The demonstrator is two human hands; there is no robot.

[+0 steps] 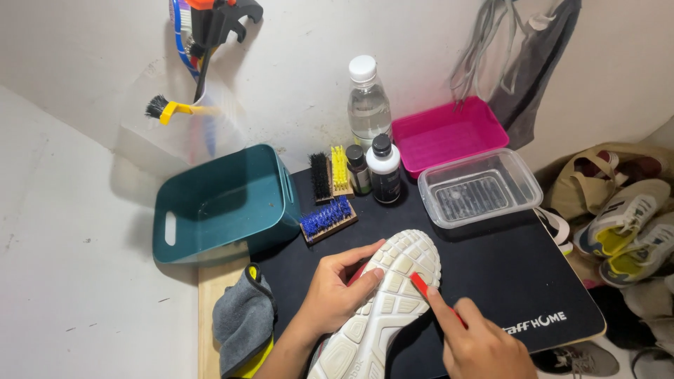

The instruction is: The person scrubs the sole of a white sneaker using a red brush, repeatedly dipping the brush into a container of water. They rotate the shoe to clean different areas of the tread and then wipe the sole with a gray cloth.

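A white-soled shoe (382,305) is being held sole-up over the black mat (505,267), near the mat's front edge, and its tread is being picked clean, judging by the tool's placement. The forefoot is being steadied by the left hand (337,288), whose fingers are curled around the shoe's side with the thumb lying across the sole. A thin red pick (421,286) is being pinched in the closed fingers of the right hand (484,344), its tip resting on a groove near the ball of the sole. The shoe's long axis is running from the lower left, toward the wearer, up to the right, with the toe pointing away toward the clear plastic tray (479,187) and the heel cut off by the frame's bottom edge. For the next stroke, a firm hold on the forefoot and a shallow drag along the groove would seem to be called for
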